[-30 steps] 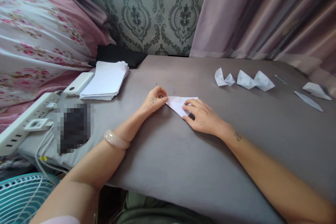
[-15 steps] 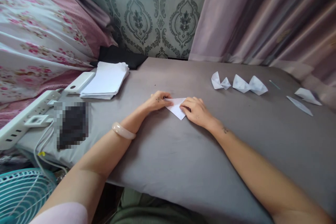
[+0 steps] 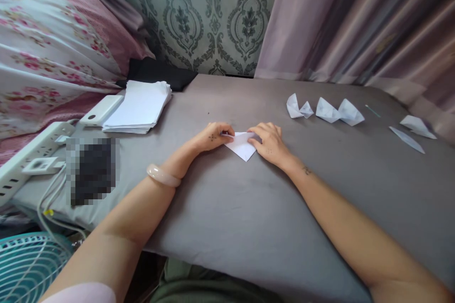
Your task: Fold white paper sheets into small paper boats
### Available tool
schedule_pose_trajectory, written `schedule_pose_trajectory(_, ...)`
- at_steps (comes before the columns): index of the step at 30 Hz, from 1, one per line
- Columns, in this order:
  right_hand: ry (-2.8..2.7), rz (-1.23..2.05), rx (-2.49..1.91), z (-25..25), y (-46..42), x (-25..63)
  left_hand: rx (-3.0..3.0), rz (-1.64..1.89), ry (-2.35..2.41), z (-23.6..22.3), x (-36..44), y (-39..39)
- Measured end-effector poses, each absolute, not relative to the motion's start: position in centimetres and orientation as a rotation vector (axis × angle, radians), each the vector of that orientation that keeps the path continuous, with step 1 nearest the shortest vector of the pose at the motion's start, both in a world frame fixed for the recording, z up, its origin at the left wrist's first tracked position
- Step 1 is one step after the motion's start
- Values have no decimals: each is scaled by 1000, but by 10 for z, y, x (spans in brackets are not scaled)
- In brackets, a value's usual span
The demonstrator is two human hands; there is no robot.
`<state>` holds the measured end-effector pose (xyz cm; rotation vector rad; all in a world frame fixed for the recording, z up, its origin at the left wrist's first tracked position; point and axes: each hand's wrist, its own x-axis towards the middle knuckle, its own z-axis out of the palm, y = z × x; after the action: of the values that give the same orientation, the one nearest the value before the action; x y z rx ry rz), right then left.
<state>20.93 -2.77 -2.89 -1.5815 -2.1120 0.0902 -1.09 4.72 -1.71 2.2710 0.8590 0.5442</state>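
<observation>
A small white folded paper (image 3: pixel 243 146) lies at the middle of the grey-covered table, one pointed corner facing me. My left hand (image 3: pixel 216 136) pinches its left corner between thumb and fingers. At the opposite side my right hand (image 3: pixel 269 143) grips the right corner, thumb toward the front and fingers behind the edge. The fingertips of both hands are partly hidden by the paper and the hands themselves. Farther right stand folded paper boats (image 3: pixel 327 111), and a smaller folded paper piece (image 3: pixel 299 108) sits beside them.
A stack of white sheets (image 3: pixel 137 106) lies at the back left, near a white box (image 3: pixel 102 110) and a power strip (image 3: pixel 33 149) with cables. Flat folded papers (image 3: pixel 407 139) and a thin stick (image 3: pixel 372 111) are at the right. A teal fan (image 3: pixel 28 267) stands below the left edge.
My right hand has shifted slightly outward along the paper, its fingers spreading more, so more of the paper's right side shows. My left hand keeps its hold. The camera view has tilted a little.
</observation>
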Motion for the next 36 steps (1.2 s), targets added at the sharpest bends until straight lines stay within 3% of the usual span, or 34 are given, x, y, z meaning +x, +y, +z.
schedule_pose_trajectory(10,-2109,245,-1564,-30,-20,216,2278,483,841,-20,-11,50)
schedule_pose_trajectory(36,-2419,11,-1425,-21,-54,229,2767,281,499,-6,-33,33)
